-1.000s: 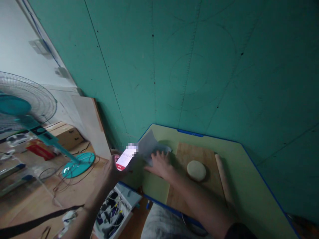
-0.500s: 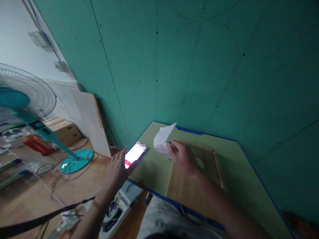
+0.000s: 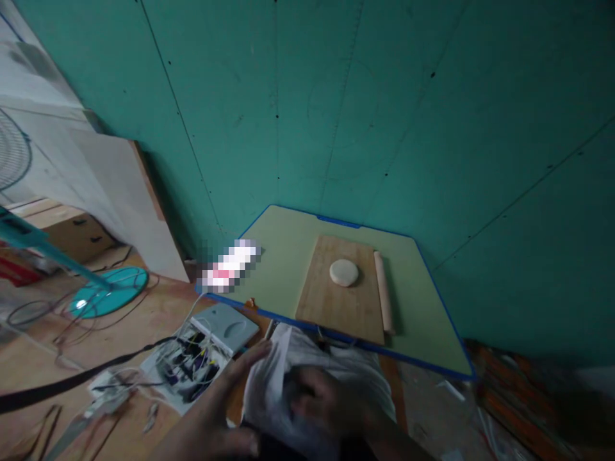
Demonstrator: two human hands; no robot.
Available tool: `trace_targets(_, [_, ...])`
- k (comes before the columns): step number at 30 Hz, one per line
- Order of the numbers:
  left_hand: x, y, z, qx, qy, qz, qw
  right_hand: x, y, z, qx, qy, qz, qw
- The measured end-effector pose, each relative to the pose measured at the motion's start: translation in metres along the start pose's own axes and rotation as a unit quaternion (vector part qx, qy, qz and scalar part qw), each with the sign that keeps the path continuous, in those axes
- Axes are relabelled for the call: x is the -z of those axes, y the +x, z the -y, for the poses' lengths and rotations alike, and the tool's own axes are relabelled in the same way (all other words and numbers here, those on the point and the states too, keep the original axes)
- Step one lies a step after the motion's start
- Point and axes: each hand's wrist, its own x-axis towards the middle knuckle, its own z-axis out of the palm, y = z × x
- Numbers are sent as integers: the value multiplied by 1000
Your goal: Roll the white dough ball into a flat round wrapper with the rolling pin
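My left hand point(image 3: 218, 410) is low in the view, fingers stretched and thumb apart, with nothing seen in it. Close to its fingertips is a pale sheet of paper point(image 3: 277, 358) over my lap, hard to part from the grey cloth behind. My right hand point(image 3: 324, 400) is curled at the paper's right side and smeared by motion. A phone point(image 3: 230, 266), its bright screen blurred out, lies at the table's left corner. On the wooden board point(image 3: 339, 312) rests a flat round of dough point(image 3: 344, 273). A rolling pin point(image 3: 383, 291) lies along the board's right edge.
The blue-edged table point(image 3: 283, 240) stands against a green wall point(image 3: 307, 115). Down on the left are an open box of cables point(image 3: 196, 365), a black strap point(image 3: 96, 419) and a teal fan base point(image 3: 108, 291). Orange-brown items point(image 3: 523, 390) lie at lower right.
My left hand has let go of the phone, which now lies on the table. My right hand has drawn back with the paper from above the table to my lap, uncovering the dough. The view has shifted right.
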Motion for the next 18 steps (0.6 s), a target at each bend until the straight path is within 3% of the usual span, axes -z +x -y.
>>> trace_targets(3, [-3, 11, 16, 30, -64, 63, 995, -14, 28, -19, -55, 169, 20, 984])
trace_targets(5, [-10, 23, 21, 67, -106, 64, 990, -21, 43, -35, -88, 224, -4, 971])
trace_targets(11, [-26, 64, 35, 163, -235, -86, 955, -14, 44, -77, -119, 260, -136, 948])
trace_targets(18, [-42, 122, 39, 160, -278, -133, 938, -4, 28, -103, -133, 311, -177, 924])
